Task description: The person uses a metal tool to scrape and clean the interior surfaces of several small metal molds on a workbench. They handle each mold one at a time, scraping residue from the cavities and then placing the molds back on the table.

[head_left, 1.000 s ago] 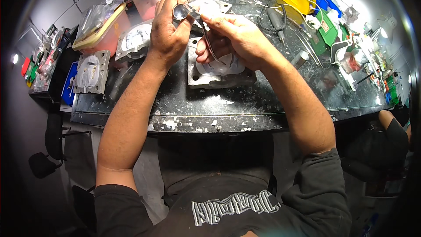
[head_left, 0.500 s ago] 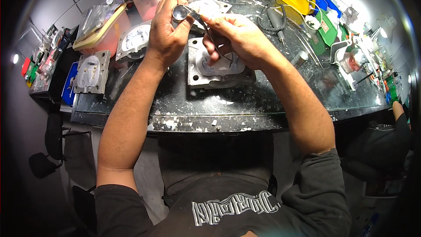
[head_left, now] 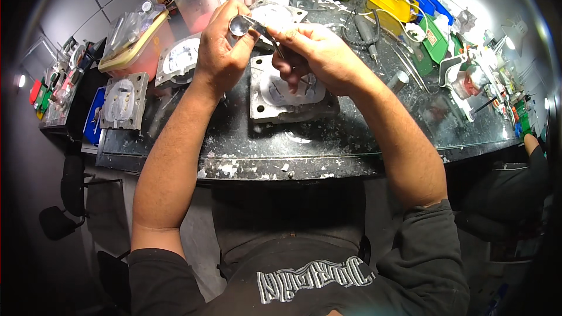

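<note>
Over the bench, my left hand [head_left: 224, 50] is closed around a small round shiny metal cup [head_left: 239, 26], its mouth turned up. A narrow dark metal tool [head_left: 259, 27] runs from the cup toward my right hand [head_left: 319, 52], pinched there between thumb and fingers. Whether the cup and the tool are one piece I cannot tell. Some of my right fingers are curled and partly in shadow. Directly beneath lies a square metal flask half [head_left: 261, 98] with holes at its corners and a pale plaster fill [head_left: 281, 89].
More plaster-filled flask halves [head_left: 140, 90] stand to the left. Behind them are a tub [head_left: 132, 52] and a green-lidded jar [head_left: 202, 9]. A corded handpiece [head_left: 369, 38], slim metal tools [head_left: 410, 64] and yellow bins [head_left: 389, 0] sit on the right. A person's arm [head_left: 531, 143] shows far right.
Both hands stay nearly in place over the flask half. My right fingers have shifted slightly, and the curved lower end of the tool no longer shows clearly beneath them.
</note>
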Available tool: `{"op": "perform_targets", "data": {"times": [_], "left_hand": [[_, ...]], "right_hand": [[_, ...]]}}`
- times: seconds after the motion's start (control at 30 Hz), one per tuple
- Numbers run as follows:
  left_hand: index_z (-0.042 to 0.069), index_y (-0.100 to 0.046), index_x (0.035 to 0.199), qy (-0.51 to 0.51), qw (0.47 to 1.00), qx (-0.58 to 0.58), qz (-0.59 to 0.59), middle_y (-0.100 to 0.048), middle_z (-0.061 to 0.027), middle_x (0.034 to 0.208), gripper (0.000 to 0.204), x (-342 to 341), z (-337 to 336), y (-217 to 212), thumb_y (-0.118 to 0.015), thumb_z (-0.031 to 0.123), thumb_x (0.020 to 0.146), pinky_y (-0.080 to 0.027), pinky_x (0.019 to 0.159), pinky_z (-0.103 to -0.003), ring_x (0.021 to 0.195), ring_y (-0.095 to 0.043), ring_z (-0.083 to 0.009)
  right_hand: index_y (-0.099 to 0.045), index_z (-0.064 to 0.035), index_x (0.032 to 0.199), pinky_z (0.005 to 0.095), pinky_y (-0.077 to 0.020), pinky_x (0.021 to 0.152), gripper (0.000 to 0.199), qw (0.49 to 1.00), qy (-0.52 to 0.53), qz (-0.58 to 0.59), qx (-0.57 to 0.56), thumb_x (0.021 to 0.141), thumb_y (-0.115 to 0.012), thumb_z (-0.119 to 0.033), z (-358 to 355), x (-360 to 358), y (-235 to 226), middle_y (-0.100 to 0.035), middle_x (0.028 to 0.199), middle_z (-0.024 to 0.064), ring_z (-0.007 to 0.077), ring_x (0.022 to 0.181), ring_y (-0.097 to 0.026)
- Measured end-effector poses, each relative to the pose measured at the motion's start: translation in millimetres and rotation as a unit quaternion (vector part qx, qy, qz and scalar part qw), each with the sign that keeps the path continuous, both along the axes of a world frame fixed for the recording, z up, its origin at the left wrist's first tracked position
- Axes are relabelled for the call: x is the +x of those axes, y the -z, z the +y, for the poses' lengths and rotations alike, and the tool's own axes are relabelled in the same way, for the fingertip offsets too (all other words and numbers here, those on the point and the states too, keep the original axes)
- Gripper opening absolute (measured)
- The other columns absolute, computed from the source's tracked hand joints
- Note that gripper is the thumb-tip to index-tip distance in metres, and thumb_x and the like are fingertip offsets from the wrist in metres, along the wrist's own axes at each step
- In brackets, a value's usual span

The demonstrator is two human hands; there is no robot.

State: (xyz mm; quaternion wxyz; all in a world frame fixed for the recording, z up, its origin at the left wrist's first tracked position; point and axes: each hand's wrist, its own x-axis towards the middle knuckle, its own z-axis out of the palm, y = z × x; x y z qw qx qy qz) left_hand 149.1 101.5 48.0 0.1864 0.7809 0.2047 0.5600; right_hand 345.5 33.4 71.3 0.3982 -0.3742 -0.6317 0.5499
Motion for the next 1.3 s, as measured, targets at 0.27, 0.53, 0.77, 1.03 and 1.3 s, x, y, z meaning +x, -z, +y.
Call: {"op": "perform_targets", "data": {"times": [0.27,0.53,0.77,1.03,1.3], "left_hand": [[0.000,-0.053,0.085,-0.044,0.997,0.041,0.048,-0.054,-0.0113,0.082,0.013,0,-2,-3,-0.064,0.004,0.080,-0.047,0.073,-0.035,0.079,-0.057,-0.0253],[0.003,-0.054,0.082,-0.040,0.998,0.008,0.049,-0.054,-0.0062,0.078,0.015,-2,-3,-3,-0.068,0.006,0.081,-0.045,0.066,-0.031,0.071,-0.054,-0.0168],[0.004,-0.054,0.084,-0.037,0.995,-0.036,0.082,-0.055,-0.0058,0.080,0.017,-6,-1,-3,-0.071,0.006,0.081,-0.045,0.070,-0.030,0.076,-0.055,-0.0159],[0.002,-0.054,0.106,-0.015,1.000,-0.005,-0.025,-0.058,-0.0117,0.099,0.025,5,9,11,-0.065,0.001,0.083,-0.046,0.089,-0.036,0.097,-0.057,-0.0264],[0.001,-0.053,0.104,-0.016,1.000,0.014,0.018,-0.057,-0.0142,0.097,0.021,-1,7,8,-0.061,0.002,0.085,-0.047,0.086,-0.037,0.092,-0.057,-0.0275]], "right_hand": [[-0.065,-0.0063,0.106,0.0274,-0.0539,0.059,0.037,0.999,-0.015,0.034,-0.040,0.105,-0.058,-0.043,9,4,11,-0.067,0.077,0.0039,0.0134,0.063,-0.068],[-0.064,-0.0057,0.099,0.0267,-0.0517,0.056,0.039,0.998,0.011,0.048,-0.031,0.104,-0.059,-0.044,0,-6,8,-0.066,0.073,0.0034,0.0133,0.062,-0.068],[-0.063,-0.0059,0.097,0.0259,-0.0465,0.050,0.036,0.999,-0.016,0.032,-0.019,0.105,-0.058,-0.041,7,2,12,-0.062,0.070,0.0017,0.0107,0.056,-0.059],[-0.062,-0.0062,0.095,0.0259,-0.0489,0.055,0.038,0.999,0.018,0.045,-0.023,0.107,-0.054,-0.041,1,-3,4,-0.063,0.074,0.0028,0.0109,0.060,-0.059],[-0.063,-0.0024,0.105,0.0310,-0.0595,0.066,0.040,0.994,0.009,0.092,-0.060,0.107,-0.053,-0.041,-3,-5,4,-0.072,0.086,0.0121,0.0191,0.073,-0.073]]}}
